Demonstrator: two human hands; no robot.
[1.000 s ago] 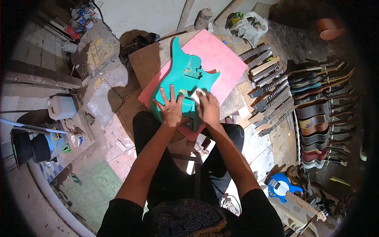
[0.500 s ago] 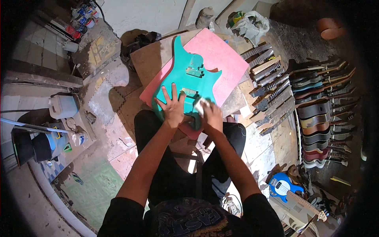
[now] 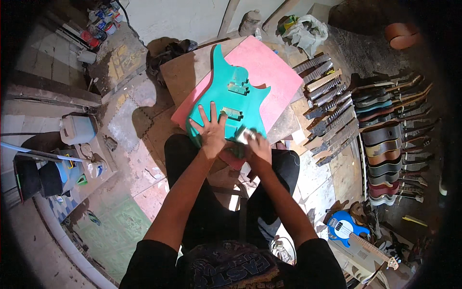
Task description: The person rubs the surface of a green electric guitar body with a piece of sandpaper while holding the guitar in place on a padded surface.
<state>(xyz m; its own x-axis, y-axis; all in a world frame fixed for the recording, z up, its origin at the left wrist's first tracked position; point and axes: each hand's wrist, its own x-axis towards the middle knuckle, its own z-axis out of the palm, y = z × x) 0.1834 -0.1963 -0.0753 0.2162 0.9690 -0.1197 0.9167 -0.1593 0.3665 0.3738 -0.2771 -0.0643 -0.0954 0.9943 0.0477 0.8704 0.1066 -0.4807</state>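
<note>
A teal guitar body (image 3: 236, 91) with cut-out cavities lies on a pink pad (image 3: 274, 72) over a brown board (image 3: 183, 72). My left hand (image 3: 210, 130) presses flat on the body's near end, fingers spread. My right hand (image 3: 257, 144) grips a small pale sanding piece (image 3: 245, 135) against the body's near right edge. I sit with my legs in black trousers under the work.
Several guitar necks (image 3: 327, 106) lie in a row to the right, with finished guitar bodies (image 3: 390, 139) beyond them. A blue guitar (image 3: 351, 231) lies at lower right. A white jerrycan (image 3: 77, 129) and jars stand at left. Paint tins (image 3: 96, 24) sit at the back left.
My right hand has slid with the sanding piece toward me and rightward along the guitar body's near edge. The left hand has kept its place on the body.
</note>
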